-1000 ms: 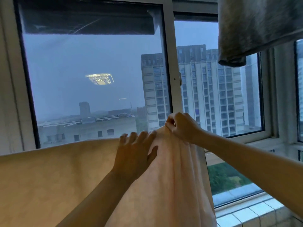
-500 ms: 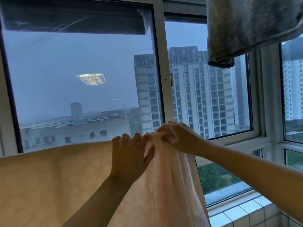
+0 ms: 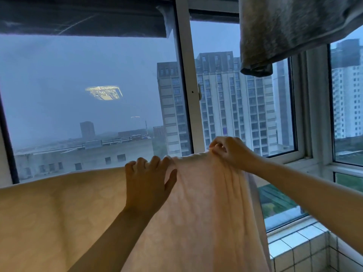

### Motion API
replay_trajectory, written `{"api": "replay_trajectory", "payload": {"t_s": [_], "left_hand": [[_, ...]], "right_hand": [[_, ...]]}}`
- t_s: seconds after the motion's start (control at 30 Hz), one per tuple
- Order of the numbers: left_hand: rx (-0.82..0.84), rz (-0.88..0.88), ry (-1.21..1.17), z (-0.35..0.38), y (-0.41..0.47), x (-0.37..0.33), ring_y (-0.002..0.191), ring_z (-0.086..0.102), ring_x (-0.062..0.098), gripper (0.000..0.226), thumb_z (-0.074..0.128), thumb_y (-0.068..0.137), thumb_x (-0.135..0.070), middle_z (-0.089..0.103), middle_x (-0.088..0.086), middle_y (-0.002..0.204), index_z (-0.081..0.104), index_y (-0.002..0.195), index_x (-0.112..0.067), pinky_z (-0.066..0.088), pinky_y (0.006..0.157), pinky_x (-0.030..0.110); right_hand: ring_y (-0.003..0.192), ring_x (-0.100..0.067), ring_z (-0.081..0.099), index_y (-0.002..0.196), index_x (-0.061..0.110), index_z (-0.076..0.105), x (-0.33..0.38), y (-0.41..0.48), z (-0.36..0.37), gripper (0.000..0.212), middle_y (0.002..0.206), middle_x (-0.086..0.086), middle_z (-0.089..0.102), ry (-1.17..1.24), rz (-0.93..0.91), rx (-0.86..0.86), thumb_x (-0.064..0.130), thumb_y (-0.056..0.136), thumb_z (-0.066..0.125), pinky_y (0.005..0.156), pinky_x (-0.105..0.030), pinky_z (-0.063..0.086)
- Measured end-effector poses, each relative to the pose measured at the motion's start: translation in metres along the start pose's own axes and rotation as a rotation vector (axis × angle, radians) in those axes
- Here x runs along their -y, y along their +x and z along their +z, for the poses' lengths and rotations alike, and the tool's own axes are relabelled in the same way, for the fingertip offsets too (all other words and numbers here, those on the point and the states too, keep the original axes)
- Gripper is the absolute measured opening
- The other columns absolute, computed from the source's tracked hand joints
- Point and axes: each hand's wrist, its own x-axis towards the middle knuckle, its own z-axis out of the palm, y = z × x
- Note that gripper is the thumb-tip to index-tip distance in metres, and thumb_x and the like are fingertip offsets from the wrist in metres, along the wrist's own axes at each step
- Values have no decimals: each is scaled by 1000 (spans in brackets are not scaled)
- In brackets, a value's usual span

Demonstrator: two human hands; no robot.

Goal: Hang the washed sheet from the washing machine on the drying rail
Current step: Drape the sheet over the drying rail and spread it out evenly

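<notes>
Item: sheet [image 3: 206, 203], pale, draped over rail (rail hidden under fold). Spread flat to L, bunched at R end.
L hand [image 3: 147, 183]: fingers hooked over top fold, thumb spread; cloth prob. pinned against sliding.
R hand [image 3: 229, 152]: bunched edge pinched at top, likely to be drawn out flat.
Grey cloth [image 3: 284, 26]: hung overhead, apart.

White-framed windows [image 3: 186, 75] looked out on tall apartment towers [image 3: 235, 107] and a low flat-roofed building [image 3: 84, 157] under a dim blue-grey sky [image 3: 213, 38]. A ceiling lamp's reflection [image 3: 103, 92] glowed in the left pane [image 3: 49, 79]; white tiles covered the ledge [image 3: 294, 241] at lower right.
</notes>
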Motion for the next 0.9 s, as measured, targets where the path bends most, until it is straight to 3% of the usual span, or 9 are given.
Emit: {"api": "replay_trajectory", "payload": {"t_s": [0.07,0.2,0.33,0.43,0.57,0.73,0.9], "left_hand": [[-10,0,-2,1,1,-2,74,59,23,44,31,90,-52,65,-2,86,61,106,-24,40,75,37],[-15,-1,6,4,2,-1,75,60,24,44,31,90,-51,66,-2,86,61,105,-23,40,75,38],[-4,-6,7,6,0,3,76,59,24,41,33,91,-50,65,-1,87,59,107,-23,39,76,39],[-14,-5,-2,6,-1,5,76,59,24,36,34,92,-47,65,-1,87,58,106,-24,39,76,39],[-51,-7,-21,6,-2,8,75,59,23,29,36,95,-41,66,-3,86,59,103,-24,37,76,37],[-84,-14,-29,8,-1,7,69,58,24,29,35,98,-35,66,-1,81,62,100,-22,37,73,36],[-65,-90,-84,5,2,5,66,60,20,28,38,96,-33,66,-4,72,63,91,-22,38,74,35]], "right_hand": [[84,-3,61,104,11,66,-1,-6,7,15,99,-4,71,3,2,49,14,93,57,83,-22,53],[91,-9,64,105,11,68,25,0,5,17,102,-2,70,165,0,29,12,92,56,80,-11,46],[82,4,59,105,12,67,47,4,10,17,98,4,67,230,-45,126,13,89,63,68,-1,42],[77,6,57,104,11,68,48,4,14,18,94,5,66,258,-18,81,18,87,67,64,1,42],[85,-7,62,99,12,66,44,2,15,13,94,2,67,295,70,-11,18,88,65,66,-5,43],[82,-5,59,109,10,61,39,-9,14,22,102,2,64,321,137,-60,18,89,64,62,1,42],[76,-5,63,103,6,65,34,-33,24,17,90,0,66,293,155,-92,13,88,64,62,-1,45]]}}
